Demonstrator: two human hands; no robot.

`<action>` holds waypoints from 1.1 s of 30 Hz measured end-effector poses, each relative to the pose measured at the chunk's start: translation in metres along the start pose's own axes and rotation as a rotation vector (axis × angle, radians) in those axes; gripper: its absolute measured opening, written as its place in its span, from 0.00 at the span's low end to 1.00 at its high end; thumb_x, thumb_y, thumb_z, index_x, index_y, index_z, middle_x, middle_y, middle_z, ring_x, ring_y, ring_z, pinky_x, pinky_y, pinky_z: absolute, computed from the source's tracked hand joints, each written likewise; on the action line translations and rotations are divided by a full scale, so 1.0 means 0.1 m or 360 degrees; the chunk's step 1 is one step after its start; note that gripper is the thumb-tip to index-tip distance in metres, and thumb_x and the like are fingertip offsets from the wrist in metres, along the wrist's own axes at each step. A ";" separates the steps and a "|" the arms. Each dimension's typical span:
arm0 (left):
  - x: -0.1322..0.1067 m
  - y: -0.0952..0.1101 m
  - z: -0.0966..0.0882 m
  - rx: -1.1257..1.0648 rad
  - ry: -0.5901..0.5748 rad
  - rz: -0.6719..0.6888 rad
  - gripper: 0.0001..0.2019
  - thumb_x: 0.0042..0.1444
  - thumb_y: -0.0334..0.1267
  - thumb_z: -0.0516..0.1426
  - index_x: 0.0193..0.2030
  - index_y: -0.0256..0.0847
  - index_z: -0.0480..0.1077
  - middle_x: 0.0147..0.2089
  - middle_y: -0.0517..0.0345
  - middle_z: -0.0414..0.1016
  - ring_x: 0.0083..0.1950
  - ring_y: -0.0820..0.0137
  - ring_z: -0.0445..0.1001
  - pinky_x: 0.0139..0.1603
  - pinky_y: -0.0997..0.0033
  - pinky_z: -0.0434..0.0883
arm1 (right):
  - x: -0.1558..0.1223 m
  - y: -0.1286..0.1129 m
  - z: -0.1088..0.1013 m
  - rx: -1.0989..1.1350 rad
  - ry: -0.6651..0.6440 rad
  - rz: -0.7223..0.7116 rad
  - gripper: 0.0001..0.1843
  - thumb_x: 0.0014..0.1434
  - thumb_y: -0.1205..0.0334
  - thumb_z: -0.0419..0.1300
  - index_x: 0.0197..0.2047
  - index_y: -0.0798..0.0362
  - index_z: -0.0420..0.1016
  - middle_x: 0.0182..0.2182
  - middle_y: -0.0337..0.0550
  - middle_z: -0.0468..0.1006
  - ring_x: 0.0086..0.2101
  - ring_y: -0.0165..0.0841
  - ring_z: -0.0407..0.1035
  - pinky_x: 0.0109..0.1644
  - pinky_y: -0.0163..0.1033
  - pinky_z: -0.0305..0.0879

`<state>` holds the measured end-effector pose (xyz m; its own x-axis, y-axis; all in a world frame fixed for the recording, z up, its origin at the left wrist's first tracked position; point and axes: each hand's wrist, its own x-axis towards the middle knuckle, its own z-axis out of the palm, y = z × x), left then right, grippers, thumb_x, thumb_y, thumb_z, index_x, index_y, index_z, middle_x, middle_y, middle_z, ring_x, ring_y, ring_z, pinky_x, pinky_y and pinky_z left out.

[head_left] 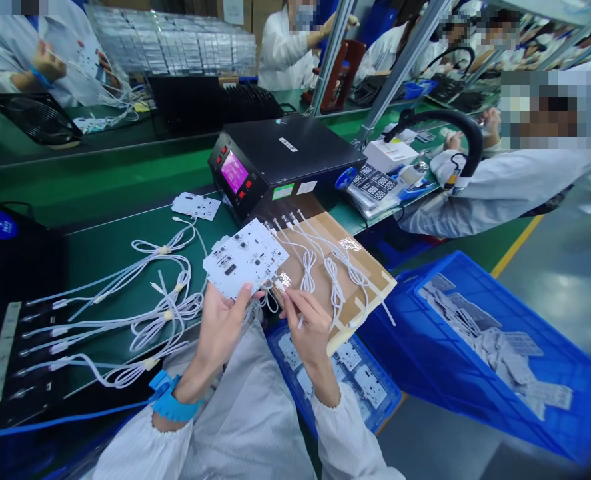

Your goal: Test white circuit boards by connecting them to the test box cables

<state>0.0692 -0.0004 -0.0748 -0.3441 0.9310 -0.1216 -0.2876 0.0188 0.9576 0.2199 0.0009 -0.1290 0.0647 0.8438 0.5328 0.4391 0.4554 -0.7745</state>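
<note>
My left hand (222,320) is closed on the lower edge of a white circuit board (248,257), thumb on top, component side up. My right hand (308,323) pinches the end of a white cable (300,323) just off the board's lower right corner. Whether its plug touches the board is too small to tell. Beside the board, several bundled white cables (331,280) lie on a brown cardboard sheet (320,220). A second white circuit board (196,206) rests on the green bench (100,247). A blue wrist strap (172,398) circles my left wrist.
A black box with a pink screen (235,172) stands behind the board. Coiled white cables (168,313) run left into a black panel (5,373). Below right are a blue tray of boards (392,393) and a blue crate (480,393). A co-worker's sleeve (485,193) is at right.
</note>
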 end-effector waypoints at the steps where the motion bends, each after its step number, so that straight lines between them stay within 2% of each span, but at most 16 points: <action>1: 0.01 0.00 -0.01 0.0006 -0.0013 -0.0006 0.31 0.56 0.44 0.69 0.65 0.45 0.69 0.67 0.45 0.75 0.57 0.56 0.81 0.49 0.61 0.84 | 0.02 -0.01 0.00 0.0011 -0.0018 0.0018 0.10 0.72 0.63 0.60 0.48 0.50 0.85 0.39 0.45 0.84 0.24 0.28 0.75 0.29 0.36 0.76; 5: 0.04 0.03 -0.04 0.0003 -0.0056 -0.0017 0.31 0.56 0.45 0.70 0.65 0.45 0.69 0.68 0.45 0.73 0.57 0.55 0.81 0.48 0.61 0.84 | 0.04 -0.04 0.01 0.0096 -0.0027 0.0100 0.10 0.71 0.60 0.61 0.46 0.49 0.85 0.38 0.45 0.84 0.22 0.27 0.73 0.28 0.36 0.75; 7: 0.04 0.05 -0.03 0.0007 -0.0039 -0.0013 0.31 0.56 0.44 0.70 0.65 0.44 0.69 0.68 0.45 0.73 0.59 0.54 0.80 0.50 0.59 0.84 | 0.03 -0.04 0.00 0.0213 -0.0075 0.0212 0.10 0.70 0.58 0.61 0.46 0.50 0.85 0.39 0.45 0.84 0.21 0.27 0.73 0.26 0.37 0.74; 9: 0.03 0.07 -0.01 0.0010 -0.0041 0.0001 0.31 0.56 0.44 0.70 0.65 0.43 0.69 0.67 0.44 0.74 0.61 0.54 0.79 0.54 0.57 0.83 | 0.03 -0.02 -0.04 0.0443 -0.0163 0.0458 0.11 0.69 0.54 0.63 0.47 0.51 0.83 0.34 0.43 0.83 0.18 0.27 0.70 0.21 0.36 0.70; 11: 0.02 0.06 0.00 0.0029 -0.0064 0.0048 0.31 0.58 0.45 0.69 0.66 0.43 0.68 0.67 0.44 0.74 0.62 0.54 0.79 0.57 0.55 0.82 | 0.07 0.01 -0.12 0.0754 -0.0180 0.0780 0.14 0.65 0.50 0.67 0.47 0.51 0.80 0.25 0.35 0.78 0.14 0.26 0.64 0.15 0.33 0.63; 13: 0.00 0.04 0.00 0.0111 -0.0081 0.0133 0.31 0.59 0.47 0.67 0.67 0.43 0.66 0.67 0.44 0.74 0.62 0.54 0.78 0.61 0.53 0.80 | 0.15 0.04 -0.23 0.1074 -0.0032 0.1024 0.18 0.58 0.48 0.73 0.43 0.49 0.75 0.23 0.30 0.73 0.15 0.24 0.61 0.14 0.30 0.58; 15: -0.01 -0.01 -0.02 0.0235 -0.0093 0.0225 0.31 0.61 0.48 0.66 0.68 0.41 0.65 0.67 0.42 0.73 0.64 0.55 0.77 0.66 0.52 0.75 | 0.28 0.04 -0.32 0.1327 0.0207 0.1098 0.23 0.53 0.47 0.76 0.36 0.48 0.69 0.25 0.28 0.68 0.18 0.21 0.57 0.15 0.26 0.54; 17: -0.04 -0.06 -0.03 0.0349 -0.0111 0.0299 0.30 0.63 0.49 0.64 0.68 0.40 0.64 0.67 0.41 0.73 0.66 0.56 0.75 0.71 0.51 0.71 | 0.42 0.00 -0.35 0.1469 0.0351 0.1039 0.27 0.54 0.46 0.76 0.31 0.48 0.61 0.25 0.27 0.59 0.20 0.20 0.51 0.17 0.24 0.50; 19: -0.08 -0.10 -0.03 0.0426 -0.0131 0.0337 0.28 0.65 0.48 0.62 0.68 0.40 0.64 0.67 0.41 0.73 0.67 0.57 0.75 0.71 0.53 0.70 | 0.54 -0.07 -0.31 0.1508 0.0340 0.0933 0.28 0.59 0.41 0.71 0.31 0.47 0.56 0.26 0.28 0.52 0.21 0.22 0.48 0.19 0.26 0.51; 20: -0.10 -0.11 -0.03 0.0457 -0.0147 0.0341 0.28 0.66 0.47 0.62 0.68 0.40 0.63 0.66 0.41 0.74 0.67 0.58 0.75 0.71 0.54 0.71 | 0.59 -0.10 -0.26 0.1503 0.0295 0.0887 0.28 0.61 0.39 0.67 0.32 0.47 0.56 0.27 0.29 0.51 0.21 0.23 0.49 0.21 0.28 0.53; 23: -0.16 -0.16 -0.02 0.0547 -0.0208 0.0309 0.27 0.67 0.45 0.60 0.69 0.41 0.61 0.67 0.42 0.74 0.68 0.59 0.74 0.71 0.55 0.71 | 0.63 -0.17 -0.09 0.1395 0.0118 0.0815 0.22 0.66 0.39 0.57 0.35 0.46 0.57 0.27 0.31 0.55 0.23 0.26 0.53 0.26 0.33 0.58; 27: -0.21 -0.24 -0.03 0.0644 -0.0260 0.0306 0.26 0.69 0.44 0.57 0.70 0.41 0.59 0.69 0.42 0.71 0.70 0.60 0.71 0.74 0.54 0.67 | 0.54 -0.14 0.08 0.0965 -0.0078 0.0732 0.11 0.71 0.48 0.58 0.42 0.46 0.68 0.25 0.30 0.62 0.24 0.27 0.59 0.29 0.34 0.61; 30: -0.22 -0.30 -0.05 0.0688 -0.0266 0.0275 0.26 0.69 0.45 0.57 0.70 0.42 0.58 0.70 0.41 0.69 0.72 0.58 0.69 0.74 0.51 0.65 | 0.47 -0.10 0.13 0.0650 -0.0044 0.0585 0.10 0.71 0.51 0.59 0.47 0.48 0.74 0.32 0.36 0.72 0.26 0.27 0.66 0.30 0.36 0.66; 33: -0.23 -0.34 -0.05 0.0719 -0.0235 0.0238 0.29 0.67 0.47 0.57 0.71 0.40 0.58 0.67 0.37 0.71 0.69 0.54 0.72 0.71 0.48 0.69 | 0.44 -0.10 0.15 0.0522 0.0029 0.0381 0.08 0.71 0.55 0.60 0.46 0.49 0.77 0.40 0.40 0.75 0.27 0.26 0.71 0.32 0.37 0.71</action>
<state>0.0827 -0.0247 -0.1062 -0.2123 0.9767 0.0328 0.1828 0.0067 0.9831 0.2047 0.0380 -0.1032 0.1475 0.9331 0.3280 0.1006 0.3157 -0.9435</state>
